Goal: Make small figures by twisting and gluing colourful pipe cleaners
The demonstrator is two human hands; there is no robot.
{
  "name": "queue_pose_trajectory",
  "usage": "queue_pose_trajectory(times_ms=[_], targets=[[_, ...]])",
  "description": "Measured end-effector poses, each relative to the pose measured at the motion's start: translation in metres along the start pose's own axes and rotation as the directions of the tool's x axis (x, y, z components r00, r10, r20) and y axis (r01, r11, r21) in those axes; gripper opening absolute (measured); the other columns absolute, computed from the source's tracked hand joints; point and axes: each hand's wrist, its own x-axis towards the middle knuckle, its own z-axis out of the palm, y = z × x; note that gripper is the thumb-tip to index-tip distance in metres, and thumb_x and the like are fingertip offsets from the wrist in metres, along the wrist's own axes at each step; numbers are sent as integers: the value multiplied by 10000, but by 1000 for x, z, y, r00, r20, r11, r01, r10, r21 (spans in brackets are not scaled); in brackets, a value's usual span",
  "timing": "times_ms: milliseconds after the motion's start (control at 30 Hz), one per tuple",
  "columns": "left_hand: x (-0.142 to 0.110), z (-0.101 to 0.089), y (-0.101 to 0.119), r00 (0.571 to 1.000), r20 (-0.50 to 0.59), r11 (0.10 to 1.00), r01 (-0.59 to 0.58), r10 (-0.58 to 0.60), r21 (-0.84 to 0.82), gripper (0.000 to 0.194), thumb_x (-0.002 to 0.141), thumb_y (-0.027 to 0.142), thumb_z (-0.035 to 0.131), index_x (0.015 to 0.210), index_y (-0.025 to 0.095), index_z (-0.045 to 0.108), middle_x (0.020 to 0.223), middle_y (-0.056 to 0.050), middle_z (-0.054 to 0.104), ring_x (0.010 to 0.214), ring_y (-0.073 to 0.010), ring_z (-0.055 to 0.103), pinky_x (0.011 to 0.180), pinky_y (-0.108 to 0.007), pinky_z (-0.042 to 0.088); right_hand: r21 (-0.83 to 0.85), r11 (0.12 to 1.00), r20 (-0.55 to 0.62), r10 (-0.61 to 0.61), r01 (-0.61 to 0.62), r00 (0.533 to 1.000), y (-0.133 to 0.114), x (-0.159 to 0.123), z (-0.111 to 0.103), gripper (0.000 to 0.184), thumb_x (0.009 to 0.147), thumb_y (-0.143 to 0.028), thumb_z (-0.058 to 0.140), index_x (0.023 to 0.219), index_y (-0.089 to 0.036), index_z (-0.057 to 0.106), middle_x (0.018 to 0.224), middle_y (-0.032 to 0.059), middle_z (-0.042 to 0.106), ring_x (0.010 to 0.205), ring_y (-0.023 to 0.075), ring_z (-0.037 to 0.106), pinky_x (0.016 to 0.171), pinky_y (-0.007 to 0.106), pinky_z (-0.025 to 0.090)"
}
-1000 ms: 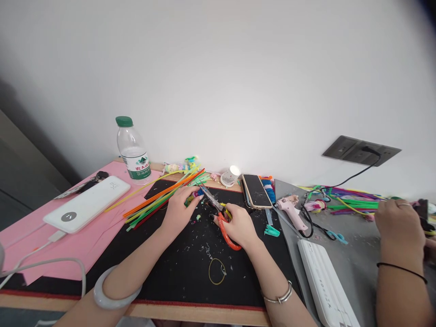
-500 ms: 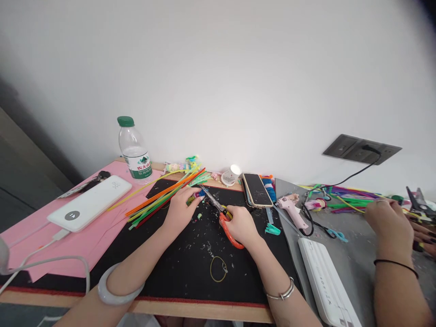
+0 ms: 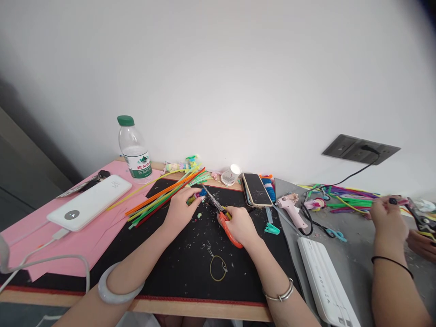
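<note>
My left hand (image 3: 181, 206) pinches a small fuzzy craft piece (image 3: 201, 194), blue at its tip with purple and green below; the fingers hide part of it. In my right hand (image 3: 238, 222) is a pair of scissors (image 3: 227, 229) with orange-red handles. The blades point up and left, their tips beside the blue end of the piece. Small fuzz clippings lie scattered under both hands on the black mat (image 3: 163, 272). A bundle of pipe cleaners (image 3: 150, 210) in orange, green, yellow and red lies left of my left hand. A thin yellowish loop (image 3: 218, 269) rests in front.
Left are a water bottle (image 3: 136, 154) and a white power bank (image 3: 89, 203) on pink paper (image 3: 34, 236). Behind stand a small tub (image 3: 229, 177) and a phone (image 3: 258, 190). Right are a pink glue gun (image 3: 293, 213), another power bank (image 3: 325, 281) and a co-worker's hands (image 3: 390, 222).
My scissors have opened slightly and shifted, and more of the blue tip shows above my left fingers. The co-worker's hand at right has turned and lifted.
</note>
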Motion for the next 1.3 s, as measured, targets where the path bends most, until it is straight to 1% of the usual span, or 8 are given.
queue_pose_trajectory(times_ms=[67,133,267,367,533,733,1000,1300], targets=[[0,0,1,1000,-9,1000,-8,8,-6,177,804,267,577,934,191,672,945,-56,704,904,-204,643,870,-346,492,57,998,-15,7,-6,1000,-1,0,-1,350,783,-406,532,553,-195,374,513,-42,405,501,92,262,486,231,212],[0,0,3,1000,-19,1000,-12,12,-13,183,804,257,577,944,185,669,949,-63,702,906,-204,642,870,-350,492,105,994,-23,21,-19,1000,-1,0,-4,357,781,-453,533,587,-202,368,537,-43,425,508,94,303,489,223,238],[0,-1,4,999,-38,1000,-10,9,-21,173,803,247,580,944,190,662,941,-61,698,893,-204,644,851,-347,499,151,988,-41,22,-16,999,-3,0,-9,293,771,-463,545,727,-212,401,713,-18,517,587,116,425,538,224,302],[0,-2,4,999,-53,1000,-11,10,-17,168,807,241,576,942,189,663,950,-61,693,882,-199,643,845,-341,498,137,991,-35,6,-1,999,-4,-2,-8,295,762,-461,566,779,-216,403,808,-2,538,644,129,469,568,232,312],[0,-2,4,998,-66,1000,-8,9,13,182,815,248,578,959,185,669,979,-67,686,932,-206,634,868,-338,485,53,997,-55,-56,59,997,-7,-4,-3,322,754,-439,604,691,-209,387,713,-25,507,609,115,420,547,232,262],[0,-1,3,998,-44,998,-35,37,42,163,813,230,579,931,189,683,931,-57,687,891,-200,635,853,-341,490,22,996,-74,-79,81,994,-7,-2,-2,350,750,-445,620,637,-197,402,650,-31,488,577,99,393,530,233,243],[0,-2,-4,999,-32,997,-21,23,68,152,790,219,600,900,195,701,929,-56,685,869,-202,641,839,-337,501,31,994,-52,-101,103,993,-2,-3,-3,338,735,-433,640,640,-195,420,648,-33,498,580,95,405,528,227,247],[1,-1,-2,999,-41,997,-26,29,72,162,787,239,588,884,209,714,897,-46,689,841,-198,650,815,-333,516,32,995,-34,-95,96,995,-1,-2,-4,341,755,-405,606,589,-194,396,588,-34,470,546,93,371,514,232,234]])
